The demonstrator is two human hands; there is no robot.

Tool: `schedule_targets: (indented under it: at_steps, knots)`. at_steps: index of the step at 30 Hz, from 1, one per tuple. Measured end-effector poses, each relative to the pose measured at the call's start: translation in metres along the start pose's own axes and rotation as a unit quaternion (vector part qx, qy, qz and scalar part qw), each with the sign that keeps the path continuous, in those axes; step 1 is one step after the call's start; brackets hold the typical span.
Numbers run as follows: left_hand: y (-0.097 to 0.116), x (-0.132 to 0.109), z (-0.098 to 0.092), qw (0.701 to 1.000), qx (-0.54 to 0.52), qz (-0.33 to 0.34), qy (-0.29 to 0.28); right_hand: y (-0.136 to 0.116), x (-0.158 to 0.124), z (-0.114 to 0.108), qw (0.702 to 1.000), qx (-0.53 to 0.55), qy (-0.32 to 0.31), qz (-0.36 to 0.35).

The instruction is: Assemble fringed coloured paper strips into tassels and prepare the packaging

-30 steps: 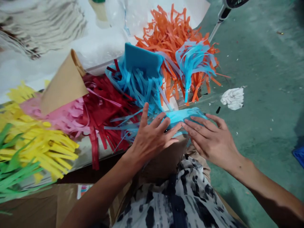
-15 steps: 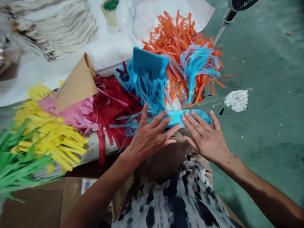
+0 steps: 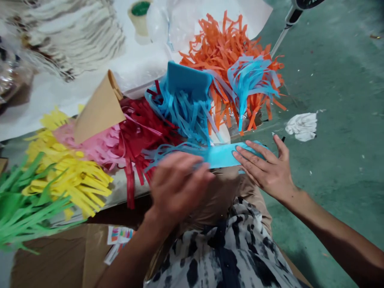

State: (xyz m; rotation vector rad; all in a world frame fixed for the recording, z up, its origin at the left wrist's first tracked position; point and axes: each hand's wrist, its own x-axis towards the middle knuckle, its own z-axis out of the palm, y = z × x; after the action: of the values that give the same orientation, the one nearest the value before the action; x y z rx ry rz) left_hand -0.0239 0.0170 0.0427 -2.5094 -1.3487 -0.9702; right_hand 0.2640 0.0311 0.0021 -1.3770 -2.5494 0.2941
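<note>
A light blue strip of paper [image 3: 221, 155] with a fringed left end lies across my lap by the table edge. My right hand [image 3: 267, 166] rests on its right part with fingers spread. Over the fringed end is my left hand [image 3: 180, 184], blurred by motion, its fingers bent; whether it grips the fringe cannot be made out. Just beyond the strip sits a blue fringed bundle [image 3: 187, 108] with a flat blue piece on top. A smaller blue tassel [image 3: 247, 84] lies on an orange fringed pile [image 3: 228, 52].
Red [image 3: 144, 128], pink [image 3: 105, 140], yellow [image 3: 69, 164] and green [image 3: 33, 204] fringes line the table's front edge. A tan paper cone [image 3: 100, 110] stands over the pink. Whitish strands [image 3: 72, 40] and a tape roll [image 3: 139, 18] lie behind. Crumpled white material [image 3: 302, 126] is on the floor.
My left hand has moved left and toward me, off the strip's middle to its fringed end, and its fingers have bent. The right hand has shifted slightly; more of the strip shows.
</note>
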Motion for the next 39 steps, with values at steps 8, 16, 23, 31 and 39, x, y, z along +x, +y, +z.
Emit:
schedule_targets:
  at_steps: [8, 16, 23, 31, 39]
  knots:
    - [0.018, -0.004, 0.052, 0.989, -0.078, -0.034, -0.124, 0.014, 0.005, -0.011, 0.998, 0.020, 0.065, -0.008]
    - [0.011, 0.003, 0.041, 0.974, -0.091, -0.181, -0.099, 0.015, 0.024, -0.016, 0.995, 0.038, 0.058, 0.069]
    - [0.014, 0.007, 0.044, 0.969, -0.072, -0.224, -0.081, 0.015, 0.042, -0.021, 0.997, 0.007, 0.026, 0.072]
    - [0.010, 0.003, 0.043, 0.966, -0.092, -0.228, -0.074, 0.022, 0.038, -0.026, 0.990, 0.125, 0.006, 0.058]
    - [0.009, 0.000, 0.045, 0.972, -0.064, -0.207, -0.094, 0.014, 0.035, -0.021, 0.989, 0.095, 0.059, 0.094]
